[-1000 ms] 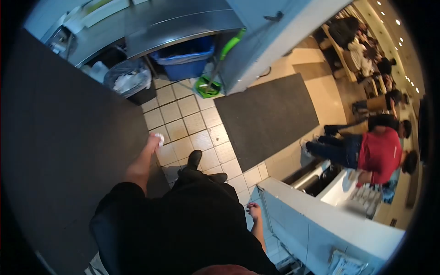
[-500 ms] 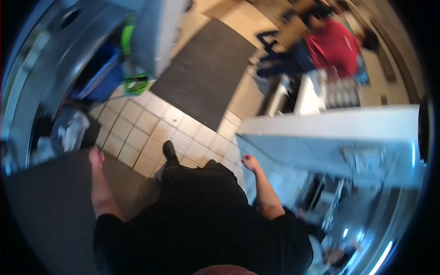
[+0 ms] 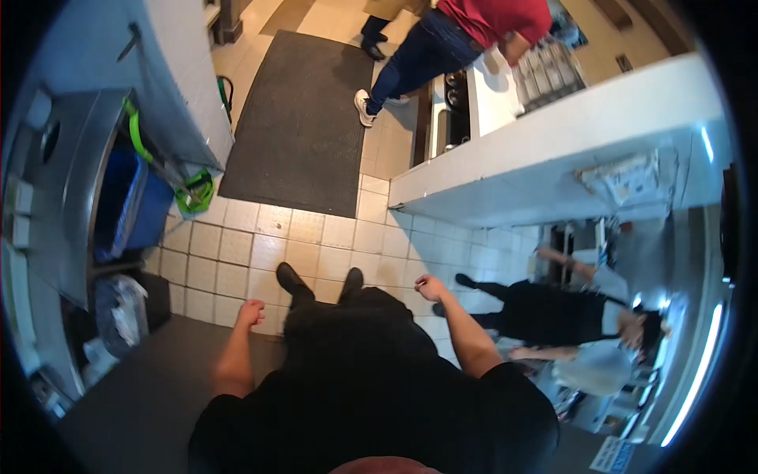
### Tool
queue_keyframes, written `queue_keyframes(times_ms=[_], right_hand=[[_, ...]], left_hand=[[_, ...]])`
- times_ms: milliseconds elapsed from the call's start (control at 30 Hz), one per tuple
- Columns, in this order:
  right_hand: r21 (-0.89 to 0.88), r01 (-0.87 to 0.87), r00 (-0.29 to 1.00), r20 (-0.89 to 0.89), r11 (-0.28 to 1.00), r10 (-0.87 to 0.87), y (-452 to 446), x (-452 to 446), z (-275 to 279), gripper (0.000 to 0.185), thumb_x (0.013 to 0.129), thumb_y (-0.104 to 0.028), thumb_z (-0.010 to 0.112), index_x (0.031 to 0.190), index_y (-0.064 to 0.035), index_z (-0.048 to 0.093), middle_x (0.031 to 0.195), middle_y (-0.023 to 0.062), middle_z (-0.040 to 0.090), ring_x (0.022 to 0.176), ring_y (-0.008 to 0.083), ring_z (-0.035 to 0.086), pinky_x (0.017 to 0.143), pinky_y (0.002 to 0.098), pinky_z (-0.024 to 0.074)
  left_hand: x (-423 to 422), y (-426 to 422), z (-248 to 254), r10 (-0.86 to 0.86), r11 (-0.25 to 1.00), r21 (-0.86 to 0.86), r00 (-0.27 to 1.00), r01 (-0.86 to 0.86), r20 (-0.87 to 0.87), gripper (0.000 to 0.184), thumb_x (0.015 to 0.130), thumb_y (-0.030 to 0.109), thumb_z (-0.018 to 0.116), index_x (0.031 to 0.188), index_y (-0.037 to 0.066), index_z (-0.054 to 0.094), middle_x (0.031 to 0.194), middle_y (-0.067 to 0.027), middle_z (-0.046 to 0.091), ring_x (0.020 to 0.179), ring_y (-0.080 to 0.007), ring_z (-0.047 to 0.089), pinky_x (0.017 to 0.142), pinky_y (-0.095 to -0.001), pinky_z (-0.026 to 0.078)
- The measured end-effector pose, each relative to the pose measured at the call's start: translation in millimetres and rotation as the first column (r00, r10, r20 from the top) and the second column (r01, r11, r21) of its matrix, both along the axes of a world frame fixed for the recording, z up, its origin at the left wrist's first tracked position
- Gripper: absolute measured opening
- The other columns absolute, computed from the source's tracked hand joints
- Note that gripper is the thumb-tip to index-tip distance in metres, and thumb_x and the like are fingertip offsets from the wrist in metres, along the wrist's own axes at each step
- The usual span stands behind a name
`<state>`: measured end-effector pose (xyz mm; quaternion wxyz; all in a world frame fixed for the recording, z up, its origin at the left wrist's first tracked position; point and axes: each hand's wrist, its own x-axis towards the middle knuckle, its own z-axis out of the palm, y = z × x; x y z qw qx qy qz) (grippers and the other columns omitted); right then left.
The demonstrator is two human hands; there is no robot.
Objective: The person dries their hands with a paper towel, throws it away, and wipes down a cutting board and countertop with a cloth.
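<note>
Though in view, left fingers (image 3: pixel 257 313) indistinct.

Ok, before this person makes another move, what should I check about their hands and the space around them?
1. Left hand free: cannot tell; fingers curled, nothing visible in it.
2. Right hand free: cannot tell; fingers curled too.
3. Both black shoes on the tiles: ok.
4. Right side clear of people: not ok; a co-worker stands there.
5. Dark mat ahead lying flat: ok, as far as shows.
6. Green dustpan apart from the shoes: ok.
</note>
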<state>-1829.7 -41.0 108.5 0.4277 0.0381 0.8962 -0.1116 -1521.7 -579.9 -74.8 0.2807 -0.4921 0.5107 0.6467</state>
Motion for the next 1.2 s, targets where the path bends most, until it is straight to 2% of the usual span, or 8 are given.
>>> queue_keyframes(times_ms=[200,367,633,767,800,867,967,1200], right_hand=[[-0.178,0.118,0.986,-0.093,0.977,-0.136,-10.0,28.8,-11.1,0.033,0.088,-0.031,0.075,0.111,-0.0080,0.076,0.105,0.0154,0.078,0.102,0.0315,0.074,0.092,0.0404,0.0577],[-0.195,0.173,0.966,-0.155,0.965,-0.205,27.4,54.3,-49.7,0.026,0.084,-0.032,0.076,0.095,-0.0082,0.077,0.097,0.0136,0.079,0.092,0.0280,0.074,0.085,0.0403,0.0586],[-0.175,0.080,0.988,-0.114,0.981,-0.101,160.4,112.6,-136.3,0.026,0.085,-0.028,0.064,0.076,-0.0076,0.075,0.074,0.0175,0.074,0.064,0.0290,0.070,0.063,0.0449,0.0552],[-0.278,0.492,0.854,-0.030,0.825,-0.519,212.8,146.4,-140.8,0.030,0.086,-0.029,0.059,0.071,-0.0063,0.072,0.067,0.0176,0.070,0.056,0.0281,0.066,0.055,0.0442,0.0523],[-0.244,0.262,0.949,-0.109,0.934,-0.295,230.5,149.1,-148.0,0.029,0.086,-0.027,0.059,0.071,-0.0066,0.072,0.066,0.0165,0.069,0.056,0.0275,0.065,0.054,0.0441,0.0518],[-0.184,0.281,0.955,-0.043,0.942,-0.293,265.9,160.2,-143.4,0.027,0.085,-0.023,0.057,0.076,-0.0035,0.073,0.071,0.0178,0.071,0.060,0.0299,0.067,0.059,0.0453,0.0532],[-0.249,0.879,0.448,0.145,0.406,-0.882,294.4,184.4,-141.8,0.026,0.084,-0.021,0.056,0.076,-0.0009,0.071,0.070,0.0167,0.071,0.055,0.0291,0.064,0.054,0.0457,0.0513],[-0.371,0.928,0.038,0.178,-0.032,-0.983,333.1,215.1,-134.7,0.027,0.094,-0.034,0.065,0.103,-0.0104,0.074,0.090,0.0041,0.075,0.064,0.0176,0.067,0.051,0.0374,0.0483]], left_hand=[[-28.4,-100.1,11.7,-0.137,0.964,-0.198,0.970,0.177,0.201,0.020,0.094,0.022,0.063,0.105,0.006,0.068,0.095,-0.0077,0.068,0.064,-0.0230,0.064,0.048,-0.0336,0.046],[-101.5,-124.9,53.5,-0.035,0.917,-0.394,0.998,0.052,0.049,0.025,0.095,0.025,0.059,0.114,0.010,0.065,0.102,-0.0093,0.067,0.066,-0.0247,0.065,0.048,-0.0339,0.044],[-243.0,7.9,104.0,-0.440,0.803,-0.441,0.898,0.400,0.014,0.020,0.095,0.021,0.063,0.111,0.010,0.069,0.093,-0.0062,0.071,0.065,-0.0215,0.066,0.052,-0.0331,0.050],[-294.3,103.1,123.9,-0.621,0.708,-0.452,0.783,0.542,-0.035,0.025,0.095,0.026,0.067,0.113,0.009,0.071,0.095,-0.0065,0.073,0.071,-0.0201,0.069,0.055,-0.0326,0.052],[-310.2,133.9,130.8,-0.680,0.670,-0.442,0.732,0.596,-0.042,0.025,0.095,0.026,0.067,0.113,0.009,0.071,0.095,-0.0064,0.073,0.073,-0.0201,0.069,0.055,-0.0325,0.052],[-340.8,179.0,126.7,-0.807,0.499,-0.488,0.589,0.717,0.039,0.031,0.095,0.025,0.070,0.121,0.007,0.072,0.095,-0.0061,0.073,0.074,-0.0178,0.068,0.060,-0.0338,0.054],[-388.5,231.3,103.6,-0.897,0.388,-0.492,0.443,0.779,-0.006,0.033,0.095,0.023,0.072,0.122,0.003,0.072,0.089,-0.0053,0.072,0.073,-0.0160,0.066,0.059,-0.0330,0.053],[-442.3,364.0,115.2,-0.947,0.279,-0.418,0.321,0.864,0.031,0.027,0.098,0.019,0.067,0.120,0.002,0.072,0.089,-0.0063,0.071,0.071,-0.0165,0.066,0.055,-0.0319,0.053]])
